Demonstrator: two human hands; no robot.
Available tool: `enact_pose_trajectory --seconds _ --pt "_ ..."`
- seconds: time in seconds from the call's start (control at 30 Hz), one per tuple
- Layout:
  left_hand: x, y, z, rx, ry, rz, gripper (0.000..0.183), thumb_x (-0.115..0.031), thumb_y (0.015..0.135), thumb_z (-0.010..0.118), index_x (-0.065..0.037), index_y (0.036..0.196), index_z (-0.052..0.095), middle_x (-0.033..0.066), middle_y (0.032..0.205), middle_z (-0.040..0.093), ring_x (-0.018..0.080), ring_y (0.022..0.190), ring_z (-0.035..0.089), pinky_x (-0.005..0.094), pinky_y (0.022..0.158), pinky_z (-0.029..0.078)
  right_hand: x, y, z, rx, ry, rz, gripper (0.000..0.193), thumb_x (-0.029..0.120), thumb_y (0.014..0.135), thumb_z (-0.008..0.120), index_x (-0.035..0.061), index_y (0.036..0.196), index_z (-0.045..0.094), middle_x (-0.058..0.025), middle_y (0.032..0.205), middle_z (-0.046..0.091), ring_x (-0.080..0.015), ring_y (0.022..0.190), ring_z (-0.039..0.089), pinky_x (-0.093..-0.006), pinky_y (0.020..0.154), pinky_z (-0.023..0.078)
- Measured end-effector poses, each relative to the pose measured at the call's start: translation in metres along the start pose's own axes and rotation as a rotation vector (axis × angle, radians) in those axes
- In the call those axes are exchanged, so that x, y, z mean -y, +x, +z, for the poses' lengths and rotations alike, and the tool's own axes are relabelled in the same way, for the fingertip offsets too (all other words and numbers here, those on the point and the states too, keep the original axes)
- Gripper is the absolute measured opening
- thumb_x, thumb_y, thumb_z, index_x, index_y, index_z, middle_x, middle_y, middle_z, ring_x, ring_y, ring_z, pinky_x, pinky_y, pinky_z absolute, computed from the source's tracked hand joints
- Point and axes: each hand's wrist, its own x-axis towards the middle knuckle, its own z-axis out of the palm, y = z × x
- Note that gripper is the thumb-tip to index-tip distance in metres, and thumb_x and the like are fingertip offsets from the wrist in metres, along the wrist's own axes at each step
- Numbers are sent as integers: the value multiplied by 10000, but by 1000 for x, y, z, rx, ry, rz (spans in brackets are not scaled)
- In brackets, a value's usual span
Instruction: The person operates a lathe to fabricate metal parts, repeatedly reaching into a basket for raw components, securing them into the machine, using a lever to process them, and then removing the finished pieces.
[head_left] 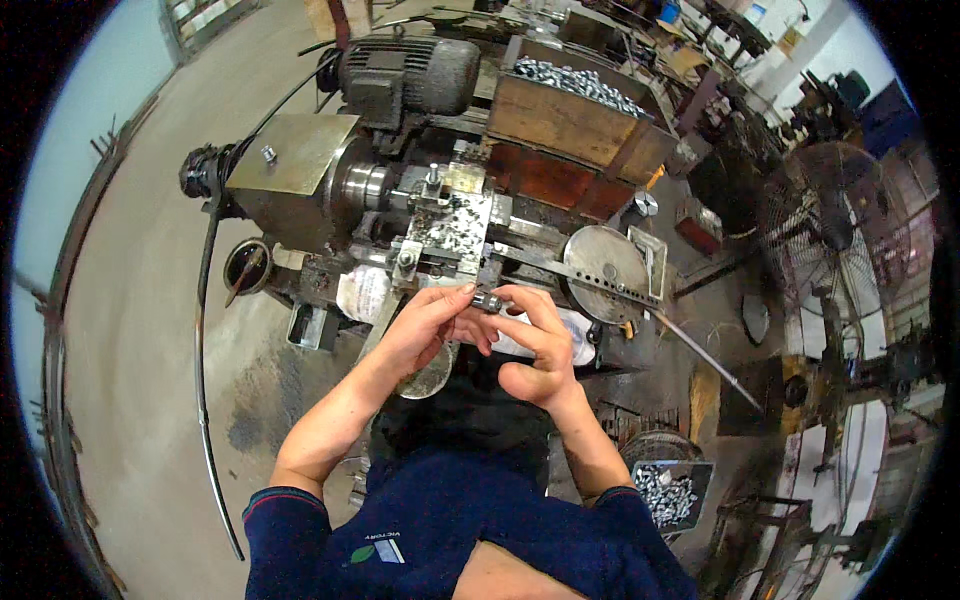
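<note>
Both hands meeting just below the machine's tool slide: left hand (425, 325) curled, fingertips pinching one end of a small metal fitting (489, 300); right hand (535, 345) closed round the other end, thumb folded under, index finger laid over the top. Fitting held in the air between the two grips, touching nothing of the machine, just in front of the chip-strewn slide (452, 228). Best handled, by the look of it, with a firm pinch on both ends and wrists kept low, fingers clear of the bolts and edges above (sharp swarf everywhere on that plate). Worth keeping the piece level and turning it with fingertips only, so nothing slips into the gap beneath. Nearer the body, dark blue sleeves and a small tray of shiny nuts (667, 492) down at the right elbow, within easy reach of the right hand. Just right of the hands, a round steel disc (603, 262) with a long lever rod (700, 352) running away to the lower right. Behind the slide, the chuck (365, 186) and brass-coloured housing (290, 152), then the grey motor (410, 75) on top. Farther back, a wooden box (575, 115) heaped with more bright parts. Off to the right, a caged floor fan (825, 235).
</note>
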Motion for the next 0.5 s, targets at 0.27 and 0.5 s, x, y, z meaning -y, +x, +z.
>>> enact_pose_trajectory --seconds 0.27,0.5 --pt "-17 -7 -15 -232 583 161 237 -197 864 582 27 810 635 24 651 596 85 585 539 233 543 438 19 31 12 197 -115 13 421 140 541 590 49 952 612 -181 1123 504 -334 935 515 -392 807 447" --pt "-45 -31 -38 -308 1175 315 229 -207 796 625 -7 908 641 122 678 626 166 574 589 299 549 453 12 72 31 428 -123 -61 370 141 552 626 9 898 630 -177 1061 531 -330 936 531 -401 807 450"
